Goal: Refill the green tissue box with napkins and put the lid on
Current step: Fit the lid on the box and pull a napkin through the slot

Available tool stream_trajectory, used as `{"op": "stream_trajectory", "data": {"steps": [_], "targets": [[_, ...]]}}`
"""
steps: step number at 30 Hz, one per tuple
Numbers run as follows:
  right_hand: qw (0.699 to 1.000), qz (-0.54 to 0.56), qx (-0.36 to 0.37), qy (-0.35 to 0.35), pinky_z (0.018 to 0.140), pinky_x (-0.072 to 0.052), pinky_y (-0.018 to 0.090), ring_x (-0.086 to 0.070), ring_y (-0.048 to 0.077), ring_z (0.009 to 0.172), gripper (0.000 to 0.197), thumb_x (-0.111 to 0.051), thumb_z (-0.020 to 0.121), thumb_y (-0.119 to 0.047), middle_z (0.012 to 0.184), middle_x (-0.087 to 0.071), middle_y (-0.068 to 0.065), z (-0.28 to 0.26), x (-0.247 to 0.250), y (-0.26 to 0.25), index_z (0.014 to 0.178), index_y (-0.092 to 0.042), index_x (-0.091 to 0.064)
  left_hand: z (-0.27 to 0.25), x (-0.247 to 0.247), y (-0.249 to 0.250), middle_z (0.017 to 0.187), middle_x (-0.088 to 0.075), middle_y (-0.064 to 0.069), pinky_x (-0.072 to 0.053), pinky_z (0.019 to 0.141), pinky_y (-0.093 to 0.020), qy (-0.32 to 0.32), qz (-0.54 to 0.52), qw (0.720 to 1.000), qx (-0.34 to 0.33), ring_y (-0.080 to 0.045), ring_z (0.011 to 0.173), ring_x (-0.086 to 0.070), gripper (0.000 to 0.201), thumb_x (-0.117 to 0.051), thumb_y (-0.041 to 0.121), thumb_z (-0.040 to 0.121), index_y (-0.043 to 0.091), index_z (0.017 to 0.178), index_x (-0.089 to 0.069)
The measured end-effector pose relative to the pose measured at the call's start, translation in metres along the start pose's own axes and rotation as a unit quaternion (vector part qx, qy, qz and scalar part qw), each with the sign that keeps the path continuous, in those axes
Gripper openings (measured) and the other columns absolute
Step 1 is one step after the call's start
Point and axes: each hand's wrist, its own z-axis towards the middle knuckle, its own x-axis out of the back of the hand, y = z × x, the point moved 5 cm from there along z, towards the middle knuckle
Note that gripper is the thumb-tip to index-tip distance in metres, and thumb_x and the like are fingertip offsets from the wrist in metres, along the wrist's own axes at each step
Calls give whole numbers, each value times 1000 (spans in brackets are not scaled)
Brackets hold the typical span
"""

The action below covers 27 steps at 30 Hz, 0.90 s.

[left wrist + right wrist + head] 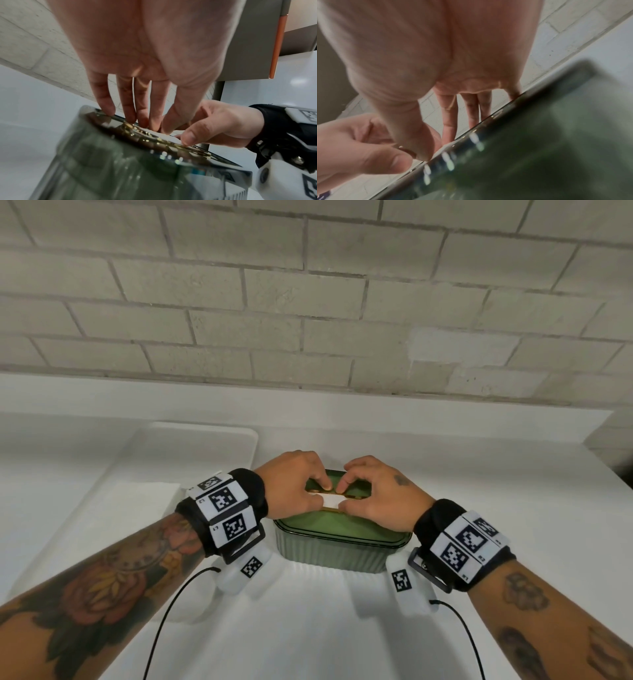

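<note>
Both hands, the left hand (291,486) and right hand (375,496), pinch a white napkin (331,502) at the slot of the lid (329,525), already seated on the green box (330,553) mid-counter, so little seems left.

Even, bright overhead light is washing the white counter (342,645) nearly to overexposure in the head view, soft shadows are falling under both wrists, and brick lines are bowing toward the edges. In both wrist views the green tissue box (120,169) is smearing with motion blur, glints are streaking along its lid rim, and palms are looming soft
</note>
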Motion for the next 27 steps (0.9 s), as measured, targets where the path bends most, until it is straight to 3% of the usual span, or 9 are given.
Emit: {"op": "stream_trajectory", "data": {"steps": [14, 18, 22, 26, 27], "targets": [[999, -10, 25, 34, 111, -32, 47, -51, 12, 119, 10, -70, 85, -32, 135, -49, -9, 1, -5, 4, 84, -23, -74, 6, -1, 3, 115, -60, 2, -42, 95, -31, 0, 6, 1000, -10, -15, 106, -53, 22, -69, 28, 84, 23, 105, -73], [998, -19, 47, 43, 111, -30, 52, -50, 12, 121, 9, -64, 89, -33, 138, -46, -12, -2, -9, 6, 83, -28, -68, 4, -1, 2, 113, -60, 3, -44, 93, -32, 11, -9, 1000, -9, -14, 104, -54, 20, -71, 28, 83, 23, 102, -73], [992, -3, 95, 77, 108, -37, 40, -48, 8, 121, 7, -63, 90, -28, 133, -50, -14, -9, -3, 2, 84, -26, -67, 5, -3, 5, 114, -60, 3, -42, 94, -34, -4, 1, 1000, -24, -15, 105, -51, 23, -69, 38, 84, 25, 103, -73], [990, 17, 122, 70, 87, -42, 27, -54, 1, 100, 3, -62, 90, -28, 100, -61, -20, -16, 1, -1, 90, -29, -59, 5, -4, 6, 110, -61, 5, -41, 93, -34, -21, 11, 999, -37, -14, 102, -51, 15, -68, 37, 86, 25, 95, -70], [991, 31, 115, 64, 85, -42, 25, -55, -2, 98, 10, -64, 88, -30, 96, -62, -20, -16, 2, -1, 95, -30, -56, 5, -4, 7, 106, -62, 5, -42, 91, -33, -22, 11, 999, -45, -13, 99, -52, 14, -69, 36, 85, 24, 94, -69]]}}
